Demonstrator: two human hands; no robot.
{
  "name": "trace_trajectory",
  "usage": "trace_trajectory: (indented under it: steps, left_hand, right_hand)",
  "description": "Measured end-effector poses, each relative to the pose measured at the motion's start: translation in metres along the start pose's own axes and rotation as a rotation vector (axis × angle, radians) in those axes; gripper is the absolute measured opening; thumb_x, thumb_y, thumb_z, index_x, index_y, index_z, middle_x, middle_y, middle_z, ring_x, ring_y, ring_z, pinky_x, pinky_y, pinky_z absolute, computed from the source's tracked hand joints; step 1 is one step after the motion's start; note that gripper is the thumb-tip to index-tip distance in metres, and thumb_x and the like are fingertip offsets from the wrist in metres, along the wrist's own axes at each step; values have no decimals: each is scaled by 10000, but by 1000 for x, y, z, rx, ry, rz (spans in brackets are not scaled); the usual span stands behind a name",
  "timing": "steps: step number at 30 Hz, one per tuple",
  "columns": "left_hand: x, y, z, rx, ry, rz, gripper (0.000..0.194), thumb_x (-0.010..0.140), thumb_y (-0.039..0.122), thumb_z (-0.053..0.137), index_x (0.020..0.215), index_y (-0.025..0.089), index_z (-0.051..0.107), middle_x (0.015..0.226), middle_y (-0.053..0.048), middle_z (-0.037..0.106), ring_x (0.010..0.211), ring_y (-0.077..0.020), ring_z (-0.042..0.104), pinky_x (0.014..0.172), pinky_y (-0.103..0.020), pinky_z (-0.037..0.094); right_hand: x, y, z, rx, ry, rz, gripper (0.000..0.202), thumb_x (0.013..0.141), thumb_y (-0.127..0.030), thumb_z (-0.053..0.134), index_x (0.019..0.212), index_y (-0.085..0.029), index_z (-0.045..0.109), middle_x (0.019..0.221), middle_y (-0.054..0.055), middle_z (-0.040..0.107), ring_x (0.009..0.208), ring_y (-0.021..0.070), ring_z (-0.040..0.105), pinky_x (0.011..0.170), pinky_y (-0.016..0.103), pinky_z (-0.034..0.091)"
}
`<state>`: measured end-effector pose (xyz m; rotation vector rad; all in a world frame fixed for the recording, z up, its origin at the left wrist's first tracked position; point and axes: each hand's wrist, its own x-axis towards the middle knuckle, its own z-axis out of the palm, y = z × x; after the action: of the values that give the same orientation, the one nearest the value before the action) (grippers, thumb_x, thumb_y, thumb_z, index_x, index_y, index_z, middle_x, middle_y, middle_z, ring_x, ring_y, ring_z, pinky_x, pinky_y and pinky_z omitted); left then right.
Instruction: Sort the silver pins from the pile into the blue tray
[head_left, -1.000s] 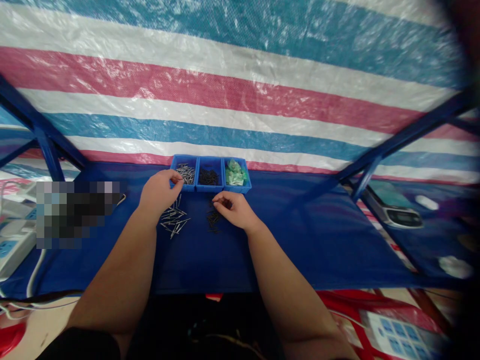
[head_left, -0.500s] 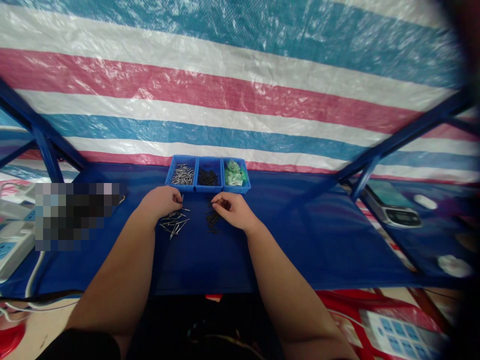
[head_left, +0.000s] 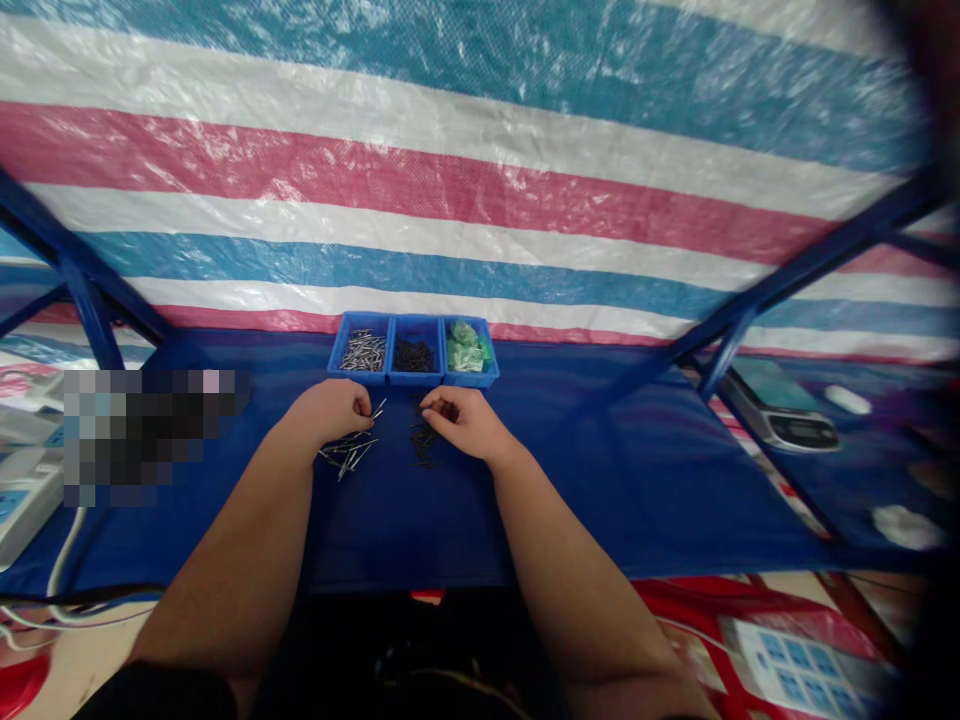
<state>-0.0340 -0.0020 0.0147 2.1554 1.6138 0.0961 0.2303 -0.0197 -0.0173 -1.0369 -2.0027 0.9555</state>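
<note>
My left hand [head_left: 337, 411] is closed in a pinch, and a thin silver nail [head_left: 379, 409] sticks out past its fingertips. Just below that hand, a loose pile of silver nails [head_left: 349, 455] lies on the blue table. My right hand [head_left: 459, 412] has its thumb and fingers drawn together at the upper end of a small pile of black screws [head_left: 422, 440]. Whatever is between those fingertips is too small and dark to make out. Behind the hands stand a blue bin of silver nails [head_left: 364, 350] and a blue bin of black screws [head_left: 415, 355].
A third blue bin [head_left: 471, 380] holds green and clear plastic packets [head_left: 466, 350]. To the right sits a digital scale [head_left: 787, 410]. Blue metal struts [head_left: 810, 260] slope at both sides, and a striped tarp [head_left: 450, 180] hangs behind. The left end of the table is blurred out.
My left hand has shifted slightly right and toward me; the nail at its fingertips now tilts to the upper right. My right hand stays nearly in place by the black screws.
</note>
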Motion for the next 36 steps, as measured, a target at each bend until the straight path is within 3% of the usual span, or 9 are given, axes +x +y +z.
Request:
trace_trajectory:
  steps: [6,9,12,15,17,22,28,31,36]
  left_hand:
    - [0,6,4,67,-23,7,96,737,266,673,701,234,755,748,-48,743,695,-210,664,632,-297,446]
    - [-4,11,-4,-9,-1,185,120,783,273,637,748,218,738,723,-33,706,664,-180,627,630,-281,438]
    - [-5,17,-12,-153,283,327,188,858,348,611,842,201,727,761,-25,675,689,-162,601,667,-272,451]
    - [0,18,-13,-173,671,146,256,903,385,578,942,187,736,785,-36,664,730,-173,598,717,-287,463]
    - [3,14,-11,-151,734,7,283,898,385,586,1029,186,738,807,-40,684,733,-179,606,726,-294,469]
    - [3,2,-10,-160,548,-68,247,857,385,610,967,210,744,874,-44,753,733,-190,648,717,-301,484]
    - [0,-3,-10,-38,119,-89,206,748,412,700,835,239,771,842,-33,776,792,-231,700,680,-304,487]
    - [-1,-5,-6,17,53,-117,204,697,345,729,875,256,774,855,-16,785,809,-233,713,661,-291,485]
    - [2,-14,1,18,58,-29,237,689,197,651,875,268,780,812,3,777,755,-201,705,671,-276,485]
  right_hand:
    - [0,0,0,-8,-10,-13,120,892,-249,646,963,-164,692,769,17,669,655,127,591,630,244,451]
    - [0,0,0,-2,-7,-2,123,893,-252,645,965,-165,692,766,17,670,653,128,590,622,242,451]
    - [0,0,0,5,-7,2,128,896,-254,641,974,-167,694,765,18,671,648,128,590,615,241,451]
    - [0,0,0,7,-6,-8,129,895,-255,640,974,-167,694,765,18,671,649,127,592,615,242,453]
    - [0,1,1,2,-6,-8,127,893,-257,642,969,-170,693,763,17,670,653,129,593,614,243,453]
    - [0,1,1,-1,-6,1,126,890,-262,647,967,-173,691,759,16,668,653,132,594,603,242,448]
    - [0,0,-1,5,-10,0,122,897,-261,642,966,-173,691,753,12,659,651,129,591,606,241,445]
    - [0,0,-1,2,-11,3,123,895,-266,646,961,-173,691,752,14,659,655,133,591,607,243,447]
    - [0,0,0,3,-9,2,129,890,-267,653,970,-174,691,756,15,665,656,136,596,613,246,455]
